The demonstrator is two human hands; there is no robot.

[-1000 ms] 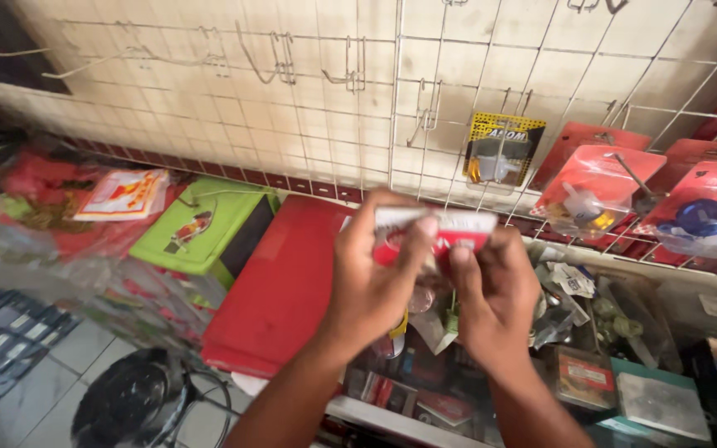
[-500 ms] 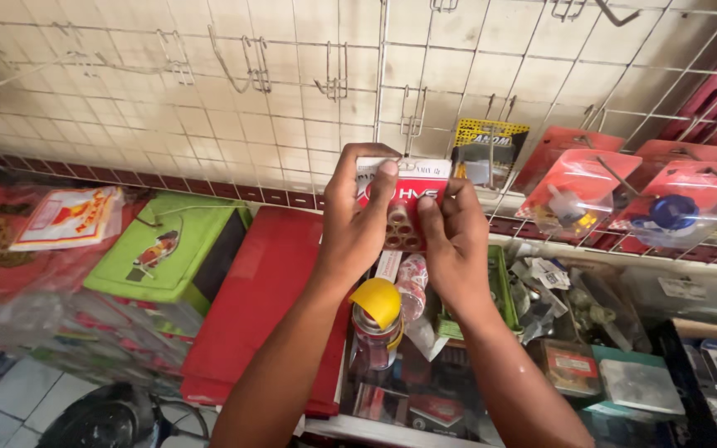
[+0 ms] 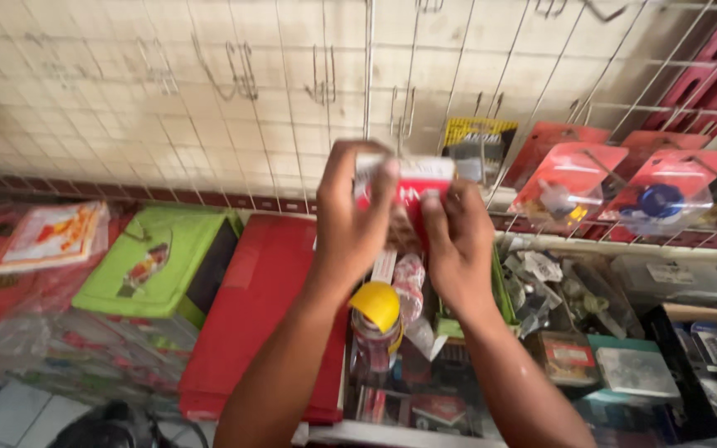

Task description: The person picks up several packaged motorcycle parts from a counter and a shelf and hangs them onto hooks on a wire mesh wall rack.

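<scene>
Both my hands hold one small red-and-white blister pack (image 3: 412, 184) up against a wire grid panel (image 3: 491, 75) on the tiled wall. My left hand (image 3: 350, 224) grips its left edge, fingers over the top corner. My right hand (image 3: 458, 241) pinches its right edge. The pack's top sits just below a pair of bare metal hooks (image 3: 402, 116). Its lower part is hidden behind my fingers.
A yellow-carded pack (image 3: 476, 148) and red blister packs (image 3: 570, 178) with a blue part (image 3: 661, 199) hang on the grid to the right. Below are a yellow-capped can (image 3: 375, 319), a red box (image 3: 271, 307), a green box (image 3: 163, 261) and a bin of small packaged parts (image 3: 591, 332).
My hands have raised the blister pack from above the bin up to the wire grid, close under the hooks. The camera view has shifted slightly right.
</scene>
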